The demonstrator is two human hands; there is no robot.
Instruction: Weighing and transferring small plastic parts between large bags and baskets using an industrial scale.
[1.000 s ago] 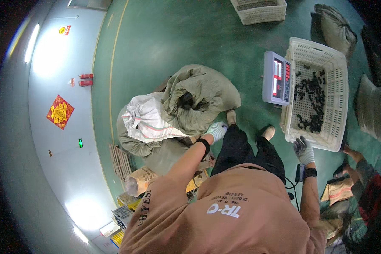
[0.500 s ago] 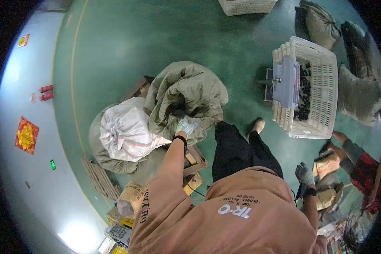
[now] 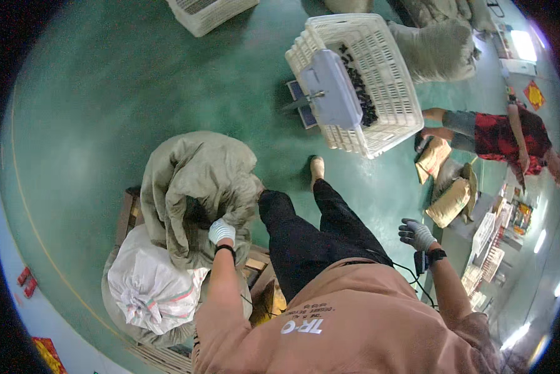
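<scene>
My left hand (image 3: 222,232), in a white striped glove with a black band at the wrist, is closed at the rim of a large grey-green woven sack (image 3: 199,161). The sack's mouth is partly folded, and its inside is dark. My right hand (image 3: 418,235), in a grey glove, hangs out to the side with its fingers spread and nothing in them. A small black device (image 3: 421,262) is strapped at that wrist. A tied white sack (image 3: 149,280) leans against the grey-green one.
A white slatted crate (image 3: 389,81) with small black pieces stands ahead, behind a grey scale display (image 3: 332,89). Filled sacks (image 3: 439,50) lie beyond it. Another person (image 3: 498,132) stands at the right by paper sacks (image 3: 449,202). A second crate (image 3: 214,14) is at the far edge.
My view has turned right, so the sacks and crate sit further left in it. My left hand stays at the sack's rim. My right hand's fingers have spread out more.
</scene>
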